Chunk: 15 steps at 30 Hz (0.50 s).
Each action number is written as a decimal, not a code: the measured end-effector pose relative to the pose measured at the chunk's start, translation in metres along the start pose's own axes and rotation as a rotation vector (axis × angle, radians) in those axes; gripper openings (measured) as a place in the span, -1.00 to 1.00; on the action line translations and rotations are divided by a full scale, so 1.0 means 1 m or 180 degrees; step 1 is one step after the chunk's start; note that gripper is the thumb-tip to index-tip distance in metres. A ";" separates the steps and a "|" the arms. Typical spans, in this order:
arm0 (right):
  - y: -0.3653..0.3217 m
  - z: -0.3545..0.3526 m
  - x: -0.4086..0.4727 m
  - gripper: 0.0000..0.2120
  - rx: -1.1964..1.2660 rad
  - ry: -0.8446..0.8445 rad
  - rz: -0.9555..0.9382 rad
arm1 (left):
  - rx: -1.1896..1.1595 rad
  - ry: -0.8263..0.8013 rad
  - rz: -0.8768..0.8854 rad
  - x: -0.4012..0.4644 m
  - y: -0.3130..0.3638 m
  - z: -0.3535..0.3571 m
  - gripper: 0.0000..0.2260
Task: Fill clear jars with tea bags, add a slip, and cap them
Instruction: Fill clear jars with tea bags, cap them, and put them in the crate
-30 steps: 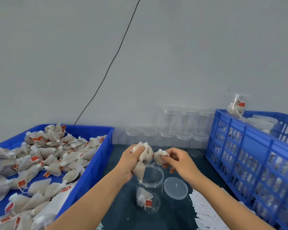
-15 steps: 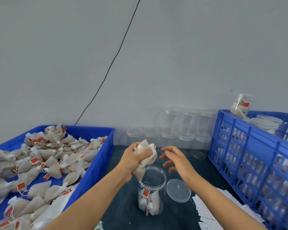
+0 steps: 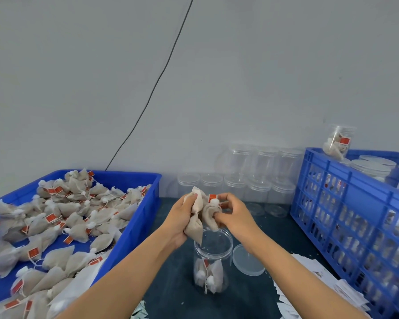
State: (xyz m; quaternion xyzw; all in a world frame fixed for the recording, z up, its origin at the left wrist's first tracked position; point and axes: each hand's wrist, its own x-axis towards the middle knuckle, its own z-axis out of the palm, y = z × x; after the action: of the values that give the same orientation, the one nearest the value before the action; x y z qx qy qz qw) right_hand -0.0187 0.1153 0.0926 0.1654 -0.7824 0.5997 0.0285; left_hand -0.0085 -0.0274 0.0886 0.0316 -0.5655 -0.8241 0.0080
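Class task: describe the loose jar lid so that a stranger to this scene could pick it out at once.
Start at the blue slatted crate on the right and move left to the open jar under the hands. The lid lies flat on the dark table beside that jar, on its right. Unlike the other lids, it sits on no jar.

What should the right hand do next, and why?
Probably pull one tea bag free and drop it into the open jar just below. The right hand pinches it from the bunch the left hand grips; the jar holds few bags.
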 end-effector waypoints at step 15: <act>0.017 -0.017 -0.015 -0.71 -0.1073 -0.0135 -0.0281 | -0.0043 0.0175 -0.0204 0.003 0.003 -0.008 -0.75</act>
State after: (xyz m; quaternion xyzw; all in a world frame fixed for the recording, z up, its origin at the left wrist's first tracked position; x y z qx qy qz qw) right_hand -0.0124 0.1387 0.0779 0.2052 -0.8643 0.4545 0.0656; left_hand -0.0109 -0.0357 0.0888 0.0723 -0.5582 -0.8266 -0.0026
